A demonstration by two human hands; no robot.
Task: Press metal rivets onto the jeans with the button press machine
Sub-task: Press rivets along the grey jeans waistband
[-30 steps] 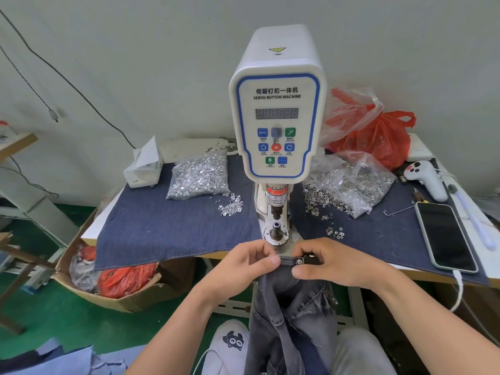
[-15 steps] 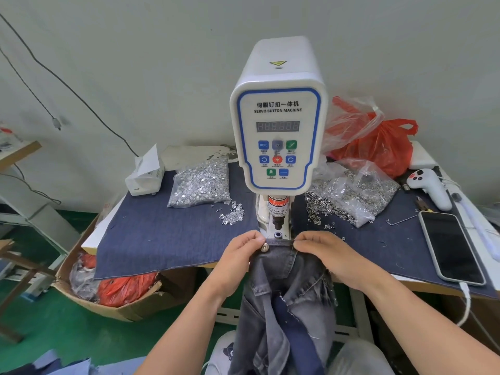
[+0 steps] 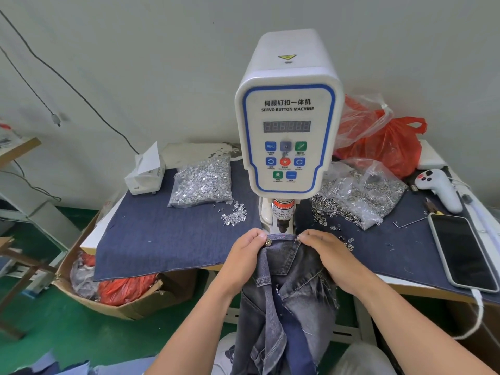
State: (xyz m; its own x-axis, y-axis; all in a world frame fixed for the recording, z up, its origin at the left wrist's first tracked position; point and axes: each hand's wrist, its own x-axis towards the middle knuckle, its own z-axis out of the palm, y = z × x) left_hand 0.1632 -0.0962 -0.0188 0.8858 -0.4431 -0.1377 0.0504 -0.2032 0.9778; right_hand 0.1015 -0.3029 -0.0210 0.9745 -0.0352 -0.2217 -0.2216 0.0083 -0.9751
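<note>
The left hand [image 3: 244, 255] has its grip pinched on the waistband of the grey jeans [image 3: 286, 288], fingertips just beside a metal button [image 3: 268, 241] already set in the band. The right hand [image 3: 326, 253] pinches the same waistband at its other end, so the band is stretched flat between the two hands, directly under the press head of the white servo button machine [image 3: 288, 125]. The rest of the jeans hangs down over the front edge of the surface [image 3: 167, 247], which is covered with dark blue denim.

Left of the machine, a clear bag [image 3: 201, 185] holds silver rivet tacks, with a few spilled loose beside it. Right of the machine, another clear bag [image 3: 359, 193] holds ring-shaped metal pieces, some scattered out. Behind it sits a red plastic bag [image 3: 389, 150]. On the floor at left, a cardboard box [image 3: 130, 307] holds red and clear plastic.
</note>
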